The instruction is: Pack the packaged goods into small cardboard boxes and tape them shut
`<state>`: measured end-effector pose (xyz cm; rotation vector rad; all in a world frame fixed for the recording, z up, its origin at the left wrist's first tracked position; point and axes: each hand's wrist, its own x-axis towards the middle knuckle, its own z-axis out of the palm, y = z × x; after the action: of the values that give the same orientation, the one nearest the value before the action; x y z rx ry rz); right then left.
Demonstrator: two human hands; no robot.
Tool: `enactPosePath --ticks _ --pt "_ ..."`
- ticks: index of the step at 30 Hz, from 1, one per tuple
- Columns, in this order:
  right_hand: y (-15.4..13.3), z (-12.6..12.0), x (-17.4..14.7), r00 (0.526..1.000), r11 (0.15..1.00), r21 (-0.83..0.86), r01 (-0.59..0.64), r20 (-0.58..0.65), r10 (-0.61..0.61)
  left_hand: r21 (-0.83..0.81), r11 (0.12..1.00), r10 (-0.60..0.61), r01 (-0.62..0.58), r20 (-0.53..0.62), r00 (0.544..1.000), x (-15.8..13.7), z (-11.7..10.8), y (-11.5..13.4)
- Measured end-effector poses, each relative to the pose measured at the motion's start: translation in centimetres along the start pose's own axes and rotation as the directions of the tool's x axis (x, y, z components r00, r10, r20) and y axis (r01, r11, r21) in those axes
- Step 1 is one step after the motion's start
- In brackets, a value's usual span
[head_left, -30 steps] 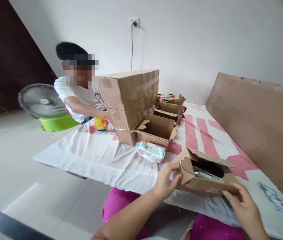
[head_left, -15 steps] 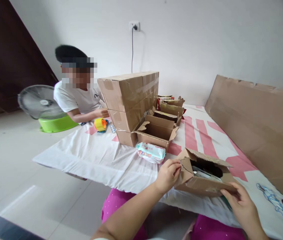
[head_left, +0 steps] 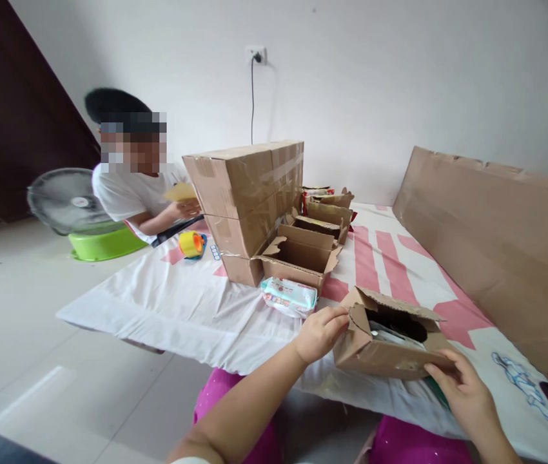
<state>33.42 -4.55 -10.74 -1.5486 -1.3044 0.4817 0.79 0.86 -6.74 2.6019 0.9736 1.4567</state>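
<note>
An open cardboard box lies near the front edge of the cloth-covered table, with pale, thin items partly visible inside. My left hand pinches the box's left side, fingers closed at its upper edge. At the lower right corner, my right hand grips the box with the thumb in front. Just beyond my left hand sits a white and teal packet of wipes. Something dark green, mostly hidden, shows beneath the box beside my right hand.
Stacked taped cartons form a wall across the table, with open cardboard boxes along it. A large cardboard sheet stands at right. Across the table, a person holds something yellowish near a yellow tape roll. A fan stands behind.
The person opposite has shifted left and raised a blurred yellowish item. My hands keep their hold on the box, while the whole view has shifted slightly.
</note>
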Motion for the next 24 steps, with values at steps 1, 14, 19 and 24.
enactPosePath --ticks 1,14,19,24 --pt "0.1 -0.1 0.0 1.000 1.000 -0.012 -0.005 -0.001 0.005 -0.003 1.000 0.003 -0.003 0.007 1.000 0.2 0.0 -0.1" --pt "-0.1 0.2 0.0 0.999 0.999 -0.022 0.028 -0.032 -0.028 -0.078 0.990 -0.129 0.120 -0.133 0.983 0.3 1.5 0.7" --pt "-1.0 1.0 -0.3 0.996 0.996 -0.051 0.071 -0.053 -0.073 -0.152 0.968 -0.218 0.198 -0.129 0.967 -0.3 1.1 0.5" --pt "-0.9 1.4 -0.3 0.986 0.974 -0.160 0.162 -0.006 -0.165 -0.172 0.956 -0.257 0.238 -0.095 0.962 -1.2 1.1 -0.3"
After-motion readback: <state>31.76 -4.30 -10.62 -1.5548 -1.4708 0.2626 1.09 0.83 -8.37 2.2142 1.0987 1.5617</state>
